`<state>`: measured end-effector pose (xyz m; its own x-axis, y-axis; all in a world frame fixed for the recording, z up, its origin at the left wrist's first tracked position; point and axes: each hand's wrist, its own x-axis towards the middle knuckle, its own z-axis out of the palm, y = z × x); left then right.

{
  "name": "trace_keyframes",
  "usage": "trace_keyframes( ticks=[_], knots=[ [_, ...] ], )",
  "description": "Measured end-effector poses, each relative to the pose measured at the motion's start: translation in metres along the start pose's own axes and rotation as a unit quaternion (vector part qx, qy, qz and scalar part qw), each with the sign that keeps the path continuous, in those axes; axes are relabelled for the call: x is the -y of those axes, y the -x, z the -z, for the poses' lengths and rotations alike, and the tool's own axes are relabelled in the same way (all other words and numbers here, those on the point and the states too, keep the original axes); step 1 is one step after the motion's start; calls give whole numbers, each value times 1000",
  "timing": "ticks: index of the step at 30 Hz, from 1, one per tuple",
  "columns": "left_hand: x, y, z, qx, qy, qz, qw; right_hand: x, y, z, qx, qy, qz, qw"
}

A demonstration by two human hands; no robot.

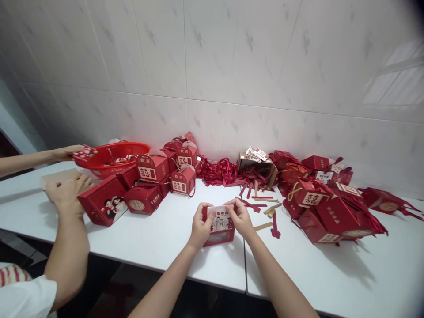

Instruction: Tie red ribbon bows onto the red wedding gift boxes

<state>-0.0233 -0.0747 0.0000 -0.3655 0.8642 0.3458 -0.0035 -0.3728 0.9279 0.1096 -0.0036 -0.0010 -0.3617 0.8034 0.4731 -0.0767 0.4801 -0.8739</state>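
Observation:
Between my two hands, near the table's front edge, is a red gift box [218,238] with a clear window low on its front. A white printed card [220,219] with a drawn couple lies against its upper front. My left hand [202,224] grips the left side of the box and card, thumb on the front. From the right, my right hand [240,217] pinches the card's upper corner and the box top. The fingers behind the box are hidden. Just right of my hands lie loose red and gold strips [264,206].
At left, a co-worker's hands [68,190] work beside a red plastic basket [99,170]. Finished-looking red boxes [154,170] are stacked left of centre, more boxes [326,212] at right. Red ribbons [220,171] and an open carton [274,176] stand by the tiled wall.

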Motion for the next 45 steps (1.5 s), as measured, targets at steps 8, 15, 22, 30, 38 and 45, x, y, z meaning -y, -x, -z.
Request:
trace_keyframes(
  ticks=[8, 15, 22, 30, 38, 45],
  knots=[
    [-1, -1, 2, 8, -29, -13, 999, 6, 2, 0, 2, -6, -6, 1000],
    [1, 0, 3, 2, -40, -16, 999, 9, 1, -3, -15, -5, -19, 1000],
    [-3, -3, 4, -4, -41, -2, 999, 11, -2, 0, -21, 8, -35, 999],
    [-10, -21, 10, 61, -136, -1, 989, 14, -5, 19, 78, -9, -28, 997],
    [0, -22, 14, 66, -130, -1, 989, -68, -54, 121, -138, 205, -117, 962],
    [2, -22, 17, 55, -112, 16, 992, -119, -81, 203, -184, 356, -204, 893]
  ],
)
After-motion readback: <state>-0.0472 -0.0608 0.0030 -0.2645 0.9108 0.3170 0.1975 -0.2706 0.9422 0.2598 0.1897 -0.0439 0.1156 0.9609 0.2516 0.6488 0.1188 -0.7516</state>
